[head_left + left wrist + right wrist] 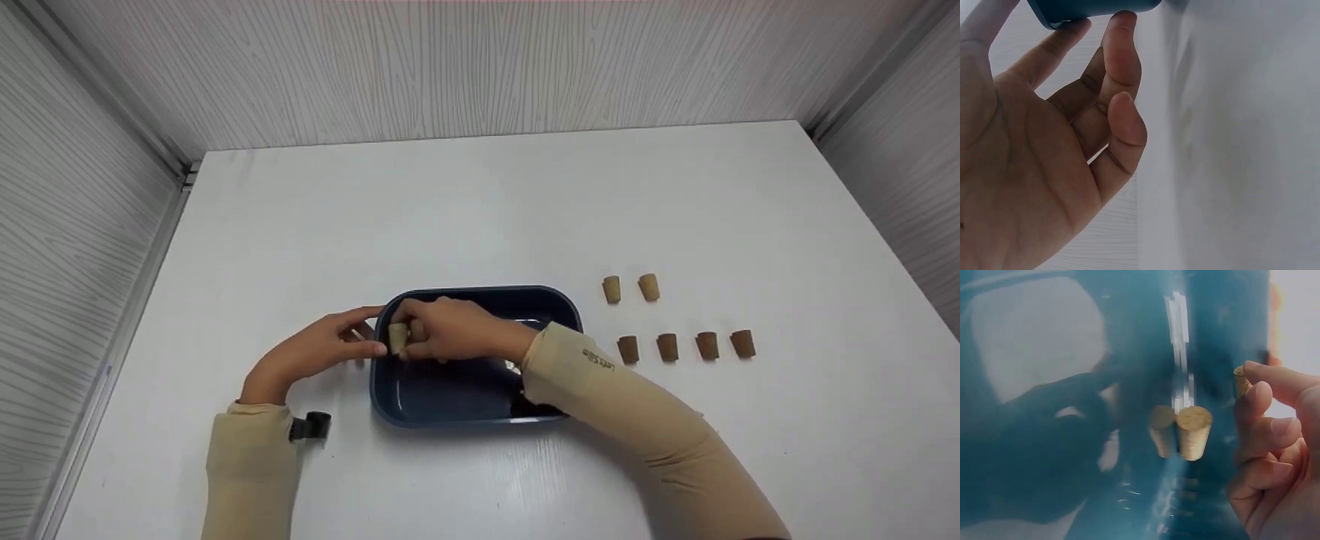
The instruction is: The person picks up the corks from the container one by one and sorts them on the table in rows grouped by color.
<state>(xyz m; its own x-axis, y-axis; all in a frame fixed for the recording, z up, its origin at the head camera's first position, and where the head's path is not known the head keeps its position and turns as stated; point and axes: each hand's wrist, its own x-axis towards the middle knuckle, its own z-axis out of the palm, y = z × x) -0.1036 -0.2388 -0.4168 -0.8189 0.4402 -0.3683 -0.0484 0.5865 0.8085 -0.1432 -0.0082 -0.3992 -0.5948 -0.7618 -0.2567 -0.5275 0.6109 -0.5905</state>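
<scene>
A dark blue rectangular tray (pixel 450 409) lies on the white table. Inside its left end my right hand (pixel 457 330) pinches a small tapered cork stopper (pixel 397 337) between thumb and index finger. In the right wrist view, the held cork (pixel 1241 382) is partly covered by the fingers. Another cork stopper (pixel 1194 433) stands upright against the tray's glossy blue surface, its reflection beside it. My left hand (pixel 319 349) rests against the tray's left side with loosely bent fingers. In the left wrist view its fingertips (pixel 1084 25) touch the tray's outer edge (pixel 1095 7).
Right of the tray stand two light cork stoppers (pixel 649 287) at the back. In front of them is a row of several darker brown stoppers (pixel 667 346). A pale, wood-grained panel (pixel 480 67) rises behind the table. A black camera mount (pixel 311 426) sticks out from the left sleeve.
</scene>
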